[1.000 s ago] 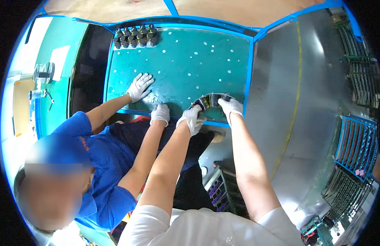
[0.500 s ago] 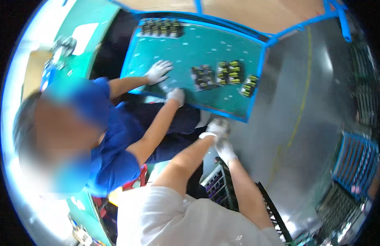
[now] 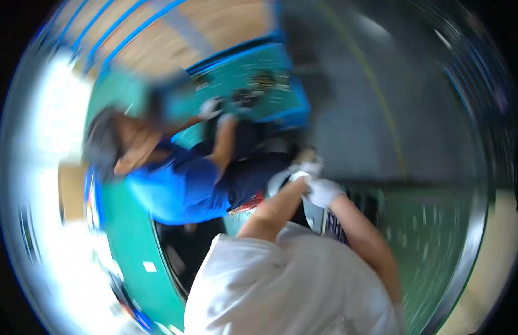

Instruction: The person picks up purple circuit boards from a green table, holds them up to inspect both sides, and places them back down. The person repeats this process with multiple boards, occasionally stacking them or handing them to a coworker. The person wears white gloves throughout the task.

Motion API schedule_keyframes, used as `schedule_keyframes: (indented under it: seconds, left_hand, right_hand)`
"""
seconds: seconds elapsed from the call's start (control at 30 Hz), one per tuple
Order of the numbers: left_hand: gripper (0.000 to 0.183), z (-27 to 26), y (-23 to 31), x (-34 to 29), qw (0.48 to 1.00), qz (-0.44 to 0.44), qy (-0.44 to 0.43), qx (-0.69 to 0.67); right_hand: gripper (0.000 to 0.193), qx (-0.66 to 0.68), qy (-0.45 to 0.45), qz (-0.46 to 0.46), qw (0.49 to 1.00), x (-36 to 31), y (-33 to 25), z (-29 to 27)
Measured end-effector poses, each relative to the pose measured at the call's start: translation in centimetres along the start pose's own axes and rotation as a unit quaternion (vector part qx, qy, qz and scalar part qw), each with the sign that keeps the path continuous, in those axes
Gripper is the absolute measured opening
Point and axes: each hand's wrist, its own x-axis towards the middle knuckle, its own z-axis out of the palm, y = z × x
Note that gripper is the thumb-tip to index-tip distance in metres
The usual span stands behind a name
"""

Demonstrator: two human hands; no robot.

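Observation:
My left hand (image 3: 309, 166), in a white glove, is closed around a small brownish thing (image 3: 307, 156) too smeared to name. My right hand (image 3: 324, 192), gloved in white too, is close against the left one, its fingers hidden or blurred. Both hands are together in front of me, beside the dark-trousered legs of a co-worker. Below the right hand stands a crate (image 3: 335, 228) with dark and purplish contents, partly hidden by my forearm. Farther off, a blue-framed table with a green top (image 3: 219, 84) carries dark parts (image 3: 245, 98) and yellow-and-black parts (image 3: 263, 80).
A co-worker in a blue shirt (image 3: 178, 184) sits at my left, with gloved hands (image 3: 210, 108) at the table. A green bench (image 3: 137, 251) and a cardboard box (image 3: 73, 190) lie farther left. Grey floor with a yellow line (image 3: 376, 92) stretches right; a green surface (image 3: 432, 245) is nearer.
My view has swung toward the right, so the table appears smaller and farther up. My hands stay together. The co-worker's head has turned, and the picture is more blurred.

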Motion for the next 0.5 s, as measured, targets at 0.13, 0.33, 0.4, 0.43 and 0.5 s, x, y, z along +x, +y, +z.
schedule_keyframes:
  seconds: [0.13,0.33,0.4,0.43,0.5]
  left_hand:
    - [0.045,2.2,0.2,-5.1,0.985,0.076,-0.133,-0.082]
    - [0.032,4.3,2.1,-9.4,0.913,0.337,-0.132,0.186]
    - [0.037,3.3,2.7,-10.4,0.885,0.355,-0.172,0.246]
    - [0.039,2.6,2.9,-10.8,0.866,0.372,-0.175,0.283]
    - [0.045,0.6,3.2,-11.2,0.857,0.342,-0.184,0.34]
  right_hand:
    - [0.032,0.133,0.126,-0.002,0.983,-8.4,-3.8,3.1]
    - [0.046,0.265,0.231,0.082,0.933,-21.0,-8.4,11.3]
    - [0.048,0.411,0.295,0.22,0.834,-24.9,-10.6,14.8]
    - [0.047,0.523,0.399,0.276,0.701,-25.2,-12.1,16.9]
    - [0.043,0.565,0.491,0.392,0.535,-25.8,-12.4,21.8]
